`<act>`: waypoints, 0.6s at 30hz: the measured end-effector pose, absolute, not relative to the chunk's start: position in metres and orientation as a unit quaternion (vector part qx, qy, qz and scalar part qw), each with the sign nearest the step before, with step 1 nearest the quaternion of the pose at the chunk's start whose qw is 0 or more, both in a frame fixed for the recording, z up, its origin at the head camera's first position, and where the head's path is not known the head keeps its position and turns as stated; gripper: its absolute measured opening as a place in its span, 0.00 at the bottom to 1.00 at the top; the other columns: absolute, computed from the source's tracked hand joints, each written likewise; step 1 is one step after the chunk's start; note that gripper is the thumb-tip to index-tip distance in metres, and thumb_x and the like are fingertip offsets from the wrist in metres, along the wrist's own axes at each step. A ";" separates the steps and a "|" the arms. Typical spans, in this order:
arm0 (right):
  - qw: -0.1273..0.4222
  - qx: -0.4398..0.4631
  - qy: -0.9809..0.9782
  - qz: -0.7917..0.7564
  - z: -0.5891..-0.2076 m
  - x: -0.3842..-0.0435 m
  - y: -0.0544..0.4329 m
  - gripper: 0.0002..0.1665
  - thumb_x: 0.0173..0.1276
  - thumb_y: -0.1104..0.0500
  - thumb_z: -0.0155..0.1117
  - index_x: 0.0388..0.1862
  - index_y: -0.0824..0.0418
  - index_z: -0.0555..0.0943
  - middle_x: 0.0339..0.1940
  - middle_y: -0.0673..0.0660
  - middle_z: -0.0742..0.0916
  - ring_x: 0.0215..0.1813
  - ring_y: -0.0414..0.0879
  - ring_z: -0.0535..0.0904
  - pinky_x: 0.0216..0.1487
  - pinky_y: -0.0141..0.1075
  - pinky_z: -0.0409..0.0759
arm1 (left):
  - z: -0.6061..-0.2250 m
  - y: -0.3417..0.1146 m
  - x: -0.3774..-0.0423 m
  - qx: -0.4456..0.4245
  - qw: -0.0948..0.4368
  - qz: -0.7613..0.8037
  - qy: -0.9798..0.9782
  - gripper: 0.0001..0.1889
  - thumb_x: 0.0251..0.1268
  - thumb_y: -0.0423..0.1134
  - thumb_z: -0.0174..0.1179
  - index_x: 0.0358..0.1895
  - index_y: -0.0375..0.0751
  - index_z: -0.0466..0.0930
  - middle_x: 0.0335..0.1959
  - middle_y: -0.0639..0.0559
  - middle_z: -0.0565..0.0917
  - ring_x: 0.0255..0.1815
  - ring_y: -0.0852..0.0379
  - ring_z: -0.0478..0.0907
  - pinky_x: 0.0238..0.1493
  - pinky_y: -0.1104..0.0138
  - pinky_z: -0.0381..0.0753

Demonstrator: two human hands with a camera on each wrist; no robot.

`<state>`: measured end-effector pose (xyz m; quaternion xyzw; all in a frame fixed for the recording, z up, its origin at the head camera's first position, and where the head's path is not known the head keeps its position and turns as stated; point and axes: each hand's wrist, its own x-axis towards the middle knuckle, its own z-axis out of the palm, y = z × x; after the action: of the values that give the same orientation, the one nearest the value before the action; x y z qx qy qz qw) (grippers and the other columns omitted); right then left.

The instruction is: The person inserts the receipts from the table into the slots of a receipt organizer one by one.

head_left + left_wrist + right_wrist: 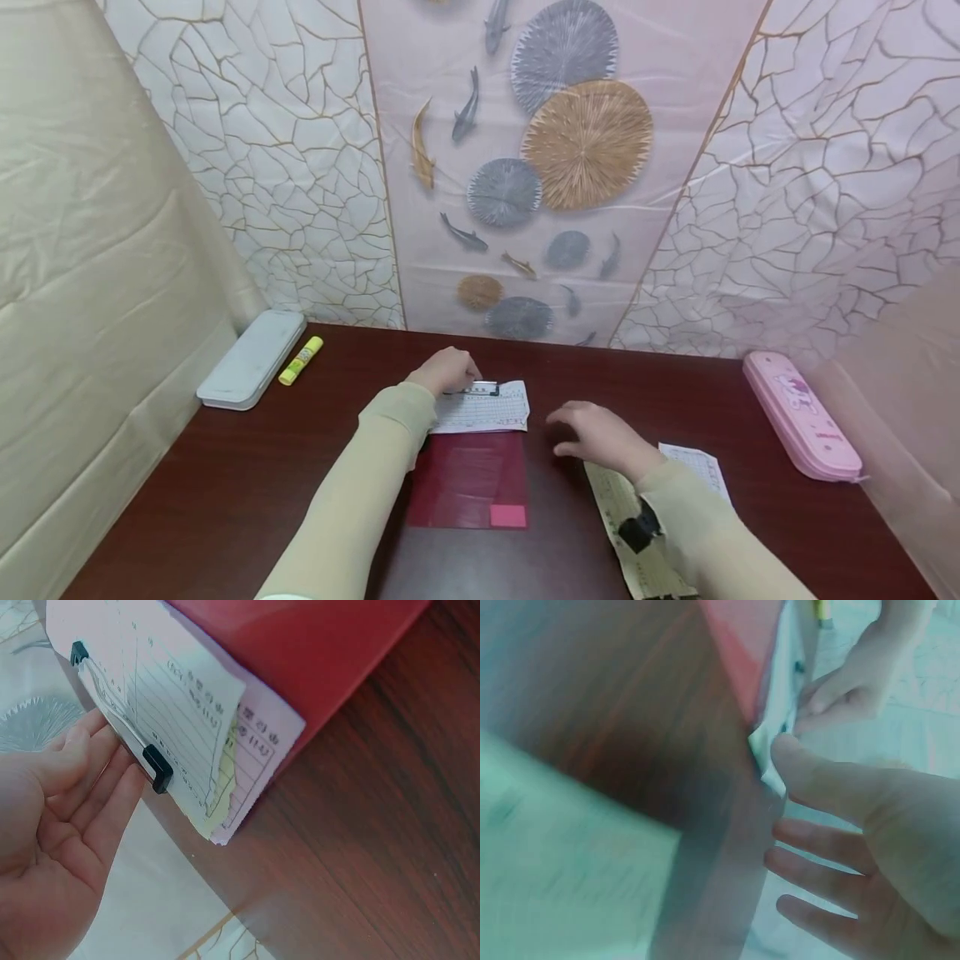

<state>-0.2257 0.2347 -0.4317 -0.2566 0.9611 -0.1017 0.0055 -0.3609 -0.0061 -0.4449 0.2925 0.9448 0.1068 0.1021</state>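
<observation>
A stack of printed form sheets [487, 410], white over yellow and pink in the left wrist view, lies at the far end of a red plastic folder [467, 479]. A binder clip [157, 769] with black ends and a silver handle sits on the stack's far edge. My left hand [446, 372] is at that edge, its fingers touching beside the clip, the thumb off the sheets. My right hand [603, 437] hovers right of the stack with fingers spread and holds nothing. Beneath the right forearm lie a yellowish form sheet [624, 508] and a white form sheet [697, 462], partly hidden.
A pale blue case [251, 362] and a yellow glue stick [301, 361] lie at the back left of the dark wooden table [247, 492]. A pink pencil case [802, 417] lies at the right edge. Patterned cloth [300, 150] hangs behind the table.
</observation>
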 end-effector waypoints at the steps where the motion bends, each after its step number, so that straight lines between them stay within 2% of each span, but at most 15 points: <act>1: 0.013 -0.255 0.962 -0.097 -0.432 -0.222 0.241 0.22 0.54 0.57 0.74 0.47 0.64 0.83 0.45 0.58 0.85 0.50 0.53 0.80 0.50 0.47 0.78 | -0.445 -0.007 -0.362 0.292 0.105 0.108 0.944 0.13 0.65 0.32 0.54 0.45 0.49 0.87 0.47 0.55 0.85 0.53 0.58 0.78 0.53 0.66 0.75; 7: 0.055 -0.230 0.967 -0.091 -0.437 -0.198 0.272 0.28 0.50 0.54 0.76 0.49 0.65 0.82 0.48 0.62 0.84 0.51 0.59 0.79 0.50 0.51 0.77 | -0.442 -0.010 -0.361 0.283 0.115 0.118 0.945 0.14 0.66 0.32 0.54 0.47 0.49 0.86 0.50 0.54 0.84 0.56 0.59 0.76 0.53 0.67 0.74; 10: 0.053 -0.227 0.969 -0.083 -0.440 -0.186 0.285 0.30 0.48 0.53 0.77 0.49 0.67 0.82 0.47 0.63 0.83 0.50 0.60 0.79 0.49 0.51 0.77 | -0.442 -0.010 -0.360 0.283 0.114 0.119 0.945 0.14 0.66 0.32 0.54 0.47 0.49 0.86 0.49 0.55 0.84 0.57 0.58 0.76 0.54 0.66 0.74; 18: -0.001 -0.231 0.971 -0.061 -0.448 -0.170 0.304 0.28 0.46 0.52 0.77 0.45 0.66 0.83 0.35 0.55 0.82 0.37 0.49 0.77 0.37 0.42 0.77 | -0.448 -0.008 -0.359 0.294 0.101 0.102 0.945 0.11 0.63 0.35 0.60 0.47 0.46 0.86 0.47 0.53 0.85 0.51 0.57 0.79 0.53 0.64 0.76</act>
<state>-0.1701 0.3040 -0.4484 -0.2309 0.9711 -0.0610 -0.0011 -0.3587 -0.0075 -0.4482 0.2939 0.9451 0.1019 0.1006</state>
